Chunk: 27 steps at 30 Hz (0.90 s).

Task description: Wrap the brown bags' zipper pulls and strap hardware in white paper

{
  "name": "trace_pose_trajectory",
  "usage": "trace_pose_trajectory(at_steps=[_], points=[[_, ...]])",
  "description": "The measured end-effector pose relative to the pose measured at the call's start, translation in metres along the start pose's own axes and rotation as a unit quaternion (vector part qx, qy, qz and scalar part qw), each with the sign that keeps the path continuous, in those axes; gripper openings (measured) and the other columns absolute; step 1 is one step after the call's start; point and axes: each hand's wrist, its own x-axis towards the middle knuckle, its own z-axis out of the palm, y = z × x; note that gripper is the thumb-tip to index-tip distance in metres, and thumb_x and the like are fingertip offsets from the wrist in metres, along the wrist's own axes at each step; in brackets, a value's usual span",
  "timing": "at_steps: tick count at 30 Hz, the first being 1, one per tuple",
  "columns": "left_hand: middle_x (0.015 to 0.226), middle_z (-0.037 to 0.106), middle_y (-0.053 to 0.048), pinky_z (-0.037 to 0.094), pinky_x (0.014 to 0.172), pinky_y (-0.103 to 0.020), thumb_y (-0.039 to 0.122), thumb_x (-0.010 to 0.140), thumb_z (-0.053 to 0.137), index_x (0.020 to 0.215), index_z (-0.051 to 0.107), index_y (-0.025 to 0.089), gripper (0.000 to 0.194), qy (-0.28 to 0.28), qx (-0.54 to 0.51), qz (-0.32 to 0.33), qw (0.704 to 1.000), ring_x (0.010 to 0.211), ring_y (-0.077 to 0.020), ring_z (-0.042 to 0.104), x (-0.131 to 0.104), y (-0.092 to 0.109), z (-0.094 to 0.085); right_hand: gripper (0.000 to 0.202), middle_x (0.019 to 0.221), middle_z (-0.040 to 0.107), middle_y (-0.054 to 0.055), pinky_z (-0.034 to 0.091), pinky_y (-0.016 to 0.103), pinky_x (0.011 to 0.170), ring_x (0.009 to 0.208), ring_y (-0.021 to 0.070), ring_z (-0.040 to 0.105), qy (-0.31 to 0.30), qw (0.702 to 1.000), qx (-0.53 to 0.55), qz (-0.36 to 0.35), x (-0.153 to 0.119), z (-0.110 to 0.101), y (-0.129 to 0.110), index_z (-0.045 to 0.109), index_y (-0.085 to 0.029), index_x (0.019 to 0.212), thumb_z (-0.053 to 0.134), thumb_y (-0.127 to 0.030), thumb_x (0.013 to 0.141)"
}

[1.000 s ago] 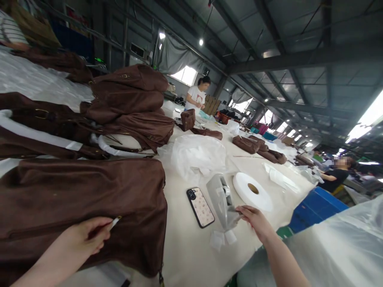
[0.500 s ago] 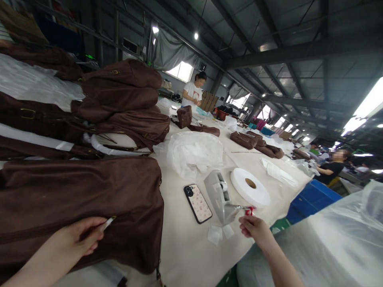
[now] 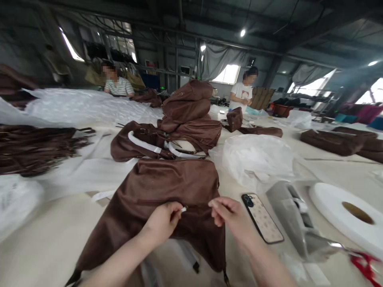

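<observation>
A dark brown leather bag point(image 3: 176, 179) lies flat on the table before me, with a zip running across it. My left hand point(image 3: 164, 223) is closed in a pinch on the bag's zipper pull point(image 3: 183, 209), which looks wrapped in something white. Over the bag's right side, my right hand point(image 3: 226, 211) has thumb and forefinger pressed together; what they hold, if anything, is too small to make out. A grey tape dispenser point(image 3: 287, 215) and a phone in a patterned case point(image 3: 265, 217) lie to the right of that hand.
A large white roll point(image 3: 326, 203) and red-handled scissors point(image 3: 363, 263) are at the right. Stacked brown bags point(image 3: 191, 99) stand behind, beside crumpled clear plastic point(image 3: 254, 155). Brown straps point(image 3: 38, 147) lie at left. Two people point(image 3: 118, 85) work across the table.
My right hand has moved left from beside the dispenser and scissors to over the bag, close to my left hand. The view has swung left. My left hand keeps its pinch on the zipper pull.
</observation>
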Motion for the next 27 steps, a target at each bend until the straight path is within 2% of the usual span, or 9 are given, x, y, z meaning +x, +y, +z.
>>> trace_pose_trajectory(at_steps=[2,5,8,13,16,19,21,23,27], points=[[0.077,0.066,-0.001,0.043,0.072,-0.024,0.013,0.082,0.042,0.086,0.059,0.020,0.018,0.002,0.010,0.011,1.000,0.074,-0.0149,0.062,-0.001,-0.001,-0.001,0.035,0.056,0.058,-0.002,0.035,0.019,0.042,0.043,0.0069,0.047,-0.054,0.994,0.091,0.030,0.021,0.039,0.012,0.066,-0.014,0.076,0.069,-0.048,0.070],[0.080,0.066,-0.002,0.044,0.071,-0.026,0.008,0.081,0.043,0.105,0.050,0.018,0.027,0.017,0.040,-0.002,0.999,0.075,-0.0169,0.063,-0.003,-0.004,0.000,0.035,0.053,0.055,-0.003,0.030,0.018,0.039,0.040,0.0054,0.045,-0.081,0.984,0.138,0.082,0.035,0.063,0.035,0.065,-0.012,0.073,0.072,-0.046,0.066],[0.080,0.065,-0.001,0.044,0.068,-0.029,0.008,0.082,0.042,0.112,0.041,0.018,0.032,0.023,0.083,-0.004,0.996,0.075,-0.0190,0.063,-0.006,-0.006,0.002,0.034,0.052,0.054,-0.003,0.028,0.018,0.037,0.039,0.0053,0.044,-0.095,0.980,0.115,0.128,0.036,0.064,0.051,0.065,-0.011,0.071,0.071,-0.045,0.064],[0.083,0.066,-0.002,0.045,0.066,-0.030,0.010,0.086,0.038,0.113,0.040,0.020,0.029,0.009,0.127,0.002,0.992,0.076,-0.0205,0.064,-0.008,-0.004,0.005,0.026,0.053,0.054,-0.003,0.029,0.017,0.037,0.039,0.0055,0.045,-0.118,0.977,0.085,0.157,0.034,0.059,0.053,0.064,-0.012,0.073,0.065,-0.038,0.068],[0.087,0.067,-0.004,0.046,0.068,-0.031,0.012,0.087,0.036,0.115,0.043,0.019,0.030,-0.010,0.146,0.000,0.989,0.078,-0.0209,0.065,-0.007,0.001,0.005,0.022,0.054,0.055,-0.003,0.030,0.017,0.036,0.039,0.0058,0.047,-0.126,0.976,0.064,0.166,0.036,0.059,0.053,0.064,-0.013,0.073,0.062,-0.034,0.069],[0.090,0.068,-0.006,0.046,0.072,-0.032,0.014,0.088,0.035,0.107,0.053,0.019,0.027,-0.021,0.151,0.000,0.988,0.082,-0.0212,0.064,-0.007,0.006,0.003,0.018,0.055,0.056,-0.003,0.033,0.017,0.036,0.040,0.0067,0.049,-0.134,0.975,0.033,0.174,0.036,0.059,0.053,0.064,-0.014,0.073,0.061,-0.031,0.070],[0.091,0.068,-0.005,0.045,0.075,-0.031,0.015,0.088,0.037,0.097,0.060,0.020,0.026,-0.016,0.102,-0.005,0.995,0.083,-0.0198,0.063,-0.005,0.007,-0.001,0.020,0.057,0.057,-0.002,0.036,0.017,0.037,0.042,0.0073,0.051,-0.152,0.973,0.012,0.172,0.035,0.057,0.052,0.064,-0.014,0.072,0.061,-0.033,0.072],[0.085,0.068,-0.004,0.046,0.075,-0.028,0.017,0.086,0.040,0.091,0.064,0.019,0.024,-0.030,-0.012,-0.033,0.999,0.080,-0.0167,0.062,-0.003,0.007,-0.004,0.022,0.060,0.060,-0.001,0.040,0.018,0.040,0.045,0.0078,0.054,-0.178,0.970,0.001,0.168,0.034,0.055,0.052,0.065,-0.013,0.074,0.062,-0.035,0.074],[0.066,0.064,-0.001,0.046,0.063,-0.022,0.022,0.080,0.051,0.082,0.066,0.014,0.017,-0.071,-0.251,-0.142,0.955,0.063,-0.0118,0.059,0.000,0.008,-0.005,0.022,0.065,0.063,0.001,0.045,0.019,0.046,0.050,0.0085,0.058,-0.192,0.966,-0.002,0.172,0.029,0.054,0.054,0.067,-0.014,0.078,0.063,-0.035,0.075]])
